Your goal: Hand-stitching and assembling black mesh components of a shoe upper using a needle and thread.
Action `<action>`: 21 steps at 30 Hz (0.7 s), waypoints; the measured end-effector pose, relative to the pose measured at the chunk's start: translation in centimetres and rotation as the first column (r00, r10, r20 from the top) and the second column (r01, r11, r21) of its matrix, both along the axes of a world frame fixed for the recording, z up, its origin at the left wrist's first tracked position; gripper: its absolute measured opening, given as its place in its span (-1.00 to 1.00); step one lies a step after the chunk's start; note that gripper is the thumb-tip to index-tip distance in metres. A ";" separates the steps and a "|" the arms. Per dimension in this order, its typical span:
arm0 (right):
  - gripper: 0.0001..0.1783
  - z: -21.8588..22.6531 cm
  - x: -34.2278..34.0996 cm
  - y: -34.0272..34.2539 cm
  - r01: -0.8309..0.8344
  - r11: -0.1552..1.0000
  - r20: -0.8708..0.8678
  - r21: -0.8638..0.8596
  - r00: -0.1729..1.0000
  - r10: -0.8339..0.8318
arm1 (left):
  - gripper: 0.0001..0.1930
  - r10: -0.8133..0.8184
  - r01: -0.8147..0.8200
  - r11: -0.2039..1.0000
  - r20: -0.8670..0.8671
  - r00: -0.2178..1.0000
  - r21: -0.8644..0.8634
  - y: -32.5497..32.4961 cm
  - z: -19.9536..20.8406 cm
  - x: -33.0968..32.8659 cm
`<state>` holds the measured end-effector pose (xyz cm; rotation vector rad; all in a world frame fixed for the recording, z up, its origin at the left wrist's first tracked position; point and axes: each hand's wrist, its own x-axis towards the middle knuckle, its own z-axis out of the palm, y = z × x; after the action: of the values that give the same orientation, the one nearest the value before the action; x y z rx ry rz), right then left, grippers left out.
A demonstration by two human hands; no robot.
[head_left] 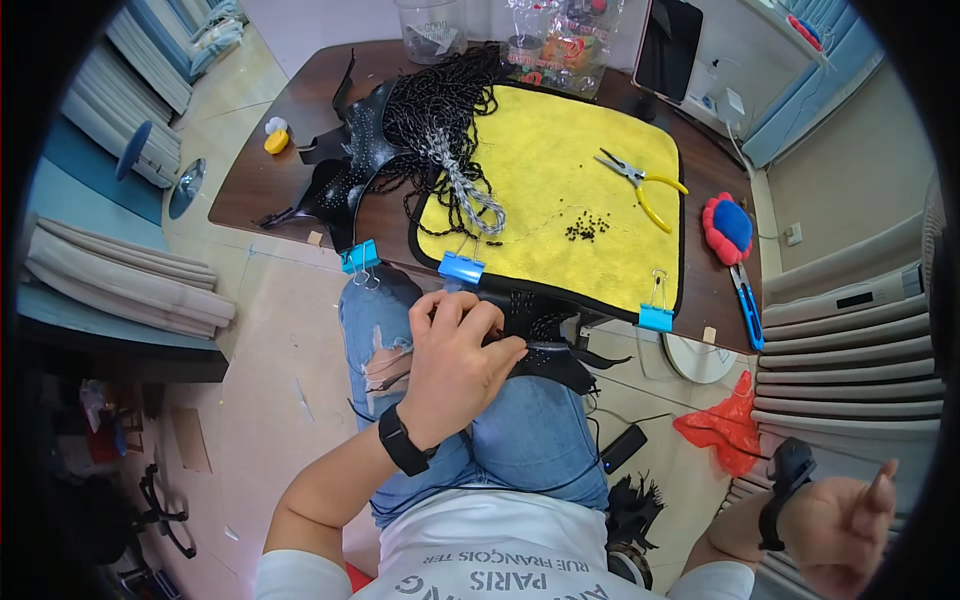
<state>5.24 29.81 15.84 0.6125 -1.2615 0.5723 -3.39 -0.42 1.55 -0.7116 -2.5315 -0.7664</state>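
Observation:
On my lap, at the table's front edge, lies a black leather piece (pixel 545 355) with rows of small holes and pointed strips. My left hand (pixel 455 350), a black watch on its wrist, is closed on this piece, thumb and fingers pinching its near edge. Far out to the right, away from the table, my right hand (pixel 840 525) is raised with its fingers drawn together. Anything between those fingertips is too small to make out. A black device (pixel 790 468) is strapped to that wrist.
Blue binder clips (pixel 461 267) hold a yellow mat (pixel 560 150) on the table. On it lie yellow-handled pliers (pixel 640 185) and small black beads (pixel 588 227). Braided black cords (pixel 440 105) and black leather (pixel 370 135) lie left. A pincushion (pixel 728 228) and blue cutter (pixel 746 305) are right.

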 end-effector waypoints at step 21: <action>-0.86 -1.4 1.8 1.4 -0.436 0.576 0.280 -0.692 0.574 0.770 | -0.56 -0.082 0.019 0.980 0.310 0.947 0.200 -2.4 1.9 0.3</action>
<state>7.05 31.17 14.42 0.3844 -1.2877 1.8062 -3.07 -2.87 3.45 -0.6309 -2.6730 -1.2155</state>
